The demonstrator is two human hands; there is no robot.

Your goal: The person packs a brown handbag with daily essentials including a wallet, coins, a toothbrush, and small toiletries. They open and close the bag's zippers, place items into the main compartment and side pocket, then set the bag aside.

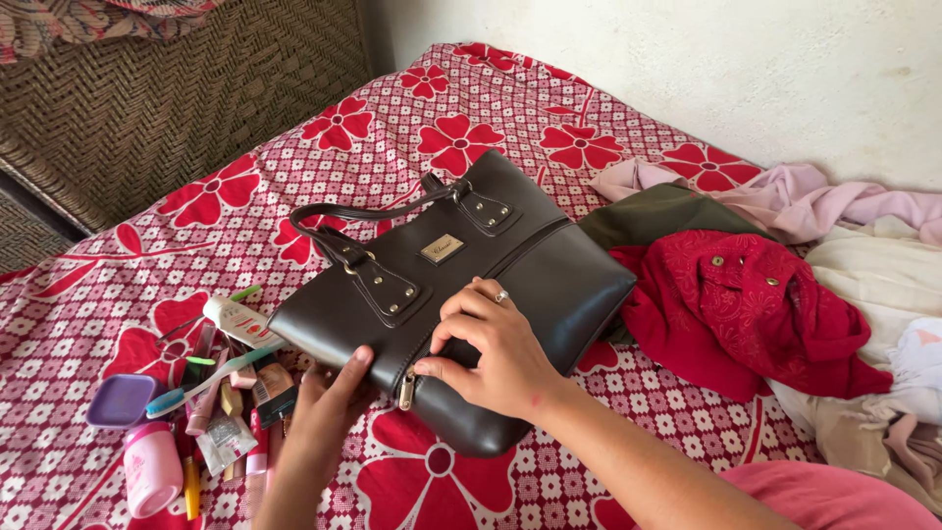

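a dark brown handbag (pixel 461 285) lies on its side in the middle of the frame, on a bed covered with a red and white flowered sheet (pixel 392 147). its two handles (pixel 343 221) point toward the upper left.

the right hand (pixel 496 353) rests on the lower front of the bag, fingers curled, with thumb and forefinger pinched around the zip pull (pixel 405 391) at the bag's near edge. a ring shows on one finger. the left hand (pixel 329 397) comes up from the bottom of the frame just left of it, fingers loosely bent against the bag's lower edge, steadying it; how firmly it grips cannot be told.

at the lower left, just beside the bag, lies a heap of small toiletries: a white tube (pixel 235 319) touching the bag's corner, a toothbrush (pixel 206 383) with a blue and green handle, a purple lid (pixel 120 400), a pink bottle (pixel 152 469) and several small sachets and sticks packed together.

to the right of the bag a pile of clothes spreads out: a red garment (pixel 756 299) with buttons, a dark green cloth (pixel 657 211) under it, and pale pink fabric (pixel 805 196) along the white wall (pixel 687 59). a woven cane panel (pixel 177 88) fills the upper left.
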